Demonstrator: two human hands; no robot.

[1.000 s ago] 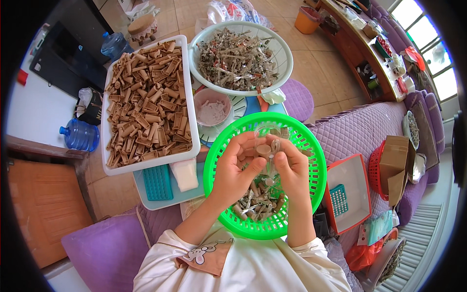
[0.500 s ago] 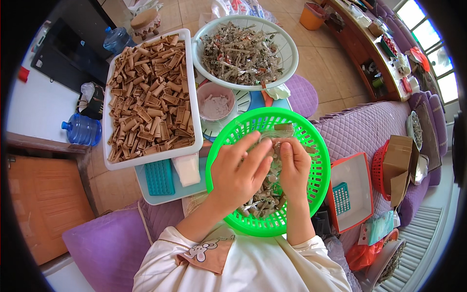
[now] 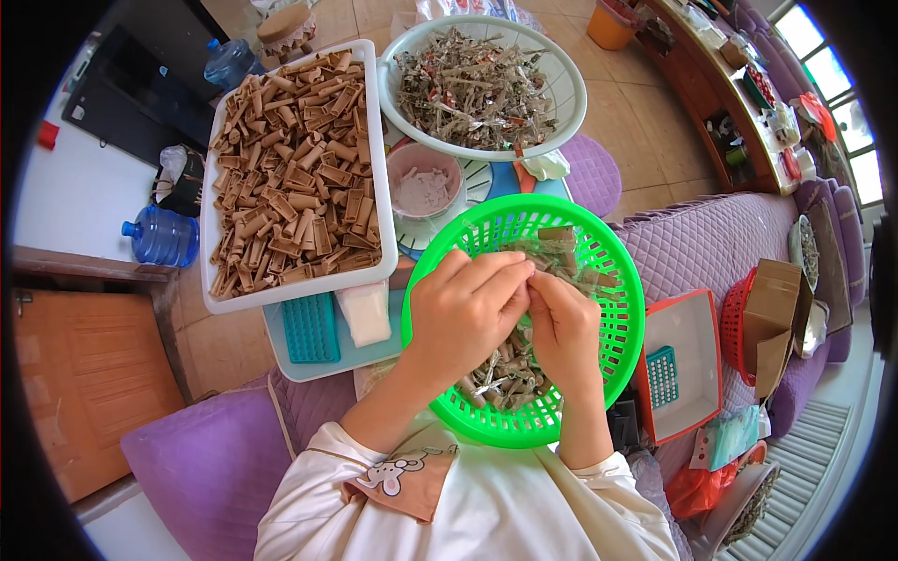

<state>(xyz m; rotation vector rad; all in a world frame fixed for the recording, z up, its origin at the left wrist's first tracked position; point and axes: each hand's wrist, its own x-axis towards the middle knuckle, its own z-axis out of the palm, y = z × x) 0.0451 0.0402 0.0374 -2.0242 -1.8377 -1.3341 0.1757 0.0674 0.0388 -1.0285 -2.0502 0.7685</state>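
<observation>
Over a bright green slotted basket [image 3: 629,355], both my hands meet with fingertips touching. My left hand [image 3: 468,313] is closed in a pinch, its back toward me. Opposite it, my right hand [image 3: 569,327] pinches with thumb and forefinger. Clear plastic film [image 3: 535,248] shows just beyond the fingertips, and its ends are hidden by my fingers. Brown curved pieces [image 3: 558,237] wrapped in film lie at the basket's far side. More film-wrapped brown pieces [image 3: 505,385] are heaped in its near part, below my hands.
A white tray [image 3: 383,201] of bare brown curved pieces stands left. Behind the basket are a pale colander [image 3: 578,107] full of wrapped pieces and a pink bowl [image 3: 451,201] of whitish powder. A teal grid mold [image 3: 311,329] lies left; a red-edged box [image 3: 687,374] sits right.
My left fingers, spread before, have closed and come together with my right fingertips. The whole view has shifted slightly, so the tray and colander appear higher.
</observation>
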